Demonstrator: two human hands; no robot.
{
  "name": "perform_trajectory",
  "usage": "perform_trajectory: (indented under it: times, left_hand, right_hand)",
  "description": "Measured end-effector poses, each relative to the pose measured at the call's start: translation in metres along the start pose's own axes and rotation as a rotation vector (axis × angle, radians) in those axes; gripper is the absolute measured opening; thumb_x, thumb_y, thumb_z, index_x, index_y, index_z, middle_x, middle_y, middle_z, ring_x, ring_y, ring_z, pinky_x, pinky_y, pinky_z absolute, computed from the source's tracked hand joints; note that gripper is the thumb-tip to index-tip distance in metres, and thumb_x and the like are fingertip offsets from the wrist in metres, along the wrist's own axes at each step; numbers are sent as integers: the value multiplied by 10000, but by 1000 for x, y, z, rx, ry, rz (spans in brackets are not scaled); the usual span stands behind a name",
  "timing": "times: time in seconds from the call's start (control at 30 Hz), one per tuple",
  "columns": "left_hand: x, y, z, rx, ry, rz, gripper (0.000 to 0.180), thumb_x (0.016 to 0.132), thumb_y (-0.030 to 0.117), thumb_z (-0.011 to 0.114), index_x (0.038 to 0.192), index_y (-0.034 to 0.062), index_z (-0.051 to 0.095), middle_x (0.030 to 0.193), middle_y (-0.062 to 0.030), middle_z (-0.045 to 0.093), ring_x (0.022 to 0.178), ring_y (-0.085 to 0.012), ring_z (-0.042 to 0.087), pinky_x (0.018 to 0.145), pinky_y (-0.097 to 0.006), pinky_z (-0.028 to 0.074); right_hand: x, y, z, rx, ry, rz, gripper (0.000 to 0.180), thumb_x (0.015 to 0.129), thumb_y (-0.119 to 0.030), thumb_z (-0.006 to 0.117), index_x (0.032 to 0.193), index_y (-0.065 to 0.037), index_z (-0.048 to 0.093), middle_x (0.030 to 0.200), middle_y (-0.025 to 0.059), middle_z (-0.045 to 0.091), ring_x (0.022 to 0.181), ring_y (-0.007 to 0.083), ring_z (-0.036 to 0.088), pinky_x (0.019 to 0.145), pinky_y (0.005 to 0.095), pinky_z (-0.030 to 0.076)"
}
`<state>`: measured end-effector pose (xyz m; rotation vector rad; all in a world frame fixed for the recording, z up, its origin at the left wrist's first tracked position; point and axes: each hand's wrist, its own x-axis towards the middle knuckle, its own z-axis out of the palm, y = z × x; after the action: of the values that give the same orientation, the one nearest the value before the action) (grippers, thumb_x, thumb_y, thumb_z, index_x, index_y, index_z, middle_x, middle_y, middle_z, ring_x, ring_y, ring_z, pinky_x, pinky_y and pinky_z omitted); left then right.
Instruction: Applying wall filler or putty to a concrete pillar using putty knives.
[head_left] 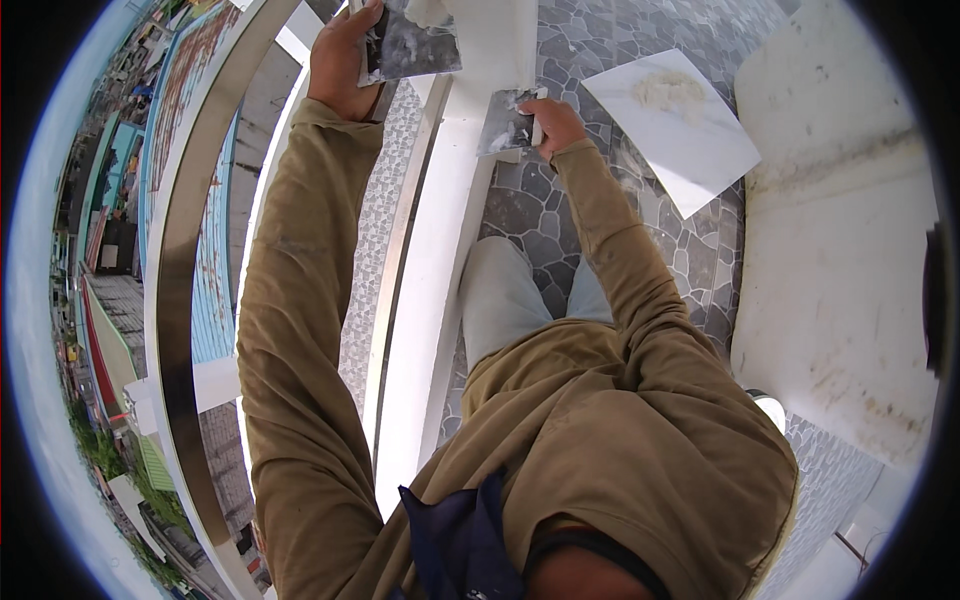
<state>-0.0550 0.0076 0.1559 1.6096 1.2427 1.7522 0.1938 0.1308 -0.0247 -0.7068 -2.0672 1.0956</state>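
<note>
At the upper left, my left hand (340,62) is closed round the edge of a flat metal putty blade (425,48). A lump of white putty (428,12) sits on that blade by the top of the view. My right hand (556,126), lower and to the right, grips a second, smaller putty blade (497,128) smeared with white. This second blade is beside the white ledge (445,215); whether it touches the ledge I cannot tell. To the right of my right hand, a white marbled panel (690,150) lies on the floor with a patch of putty (668,92) on it.
A metal railing (178,260) curves along my left, with rooftops (110,240) far below beyond it. The floor (715,275) has a grey stone pattern. A stained white wall (835,240) stands close on my right. A white round object (768,408) sits near its foot.
</note>
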Motion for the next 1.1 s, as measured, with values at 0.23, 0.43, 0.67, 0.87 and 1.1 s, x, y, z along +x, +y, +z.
perform_trajectory:
  times: [0.23, 0.43, 0.67, 0.87, 1.1]
  left_hand:
    - [-2, 13, 10, -628, 108, -393, 235, 876, 184, 531, 1029, 6, 535, 963, -78, 617, 804, -178, 627, 705, -290, 512]
    - [-3, 11, 6, -715, 80, -376, 226, 873, 161, 527, 1029, -2, 537, 960, -81, 615, 849, -175, 618, 733, -297, 508]
    - [-1, 4, 4, -722, 85, -362, 230, 872, 156, 524, 1037, -3, 533, 963, -81, 617, 839, -178, 622, 730, -299, 509]
    - [1, 8, 8, -743, 100, -339, 227, 866, 136, 527, 1028, -23, 521, 887, -83, 594, 752, -174, 609, 691, -308, 509]
    - [0, -5, 14, -134, 18, -319, 260, 825, 123, 561, 1056, 8, 531, 861, -69, 580, 738, -172, 578, 667, -292, 484]
  right_hand:
    - [4, -7, -9, -188, 72, -161, 306, 695, -39, 698, 984, -58, 601, 901, 80, 594, 762, 183, 601, 635, 319, 533]
    - [26, -42, -24, -453, 64, -407, 538, 545, -45, 777, 1028, -91, 545, 912, 110, 605, 795, 302, 603, 696, 339, 501]
    - [49, -101, -37, -449, 60, -412, 530, 563, 25, 755, 1038, -81, 544, 903, 96, 609, 796, 283, 606, 682, 330, 513]
    - [61, -152, -57, -488, 121, -618, 243, 730, -79, 645, 943, 24, 589, 764, 105, 584, 678, 180, 593, 590, 316, 532]
    - [17, -226, -69, -388, 408, -310, 252, 723, -24, 577, 970, -7, 623, 843, 118, 584, 711, 257, 555, 628, 322, 447]
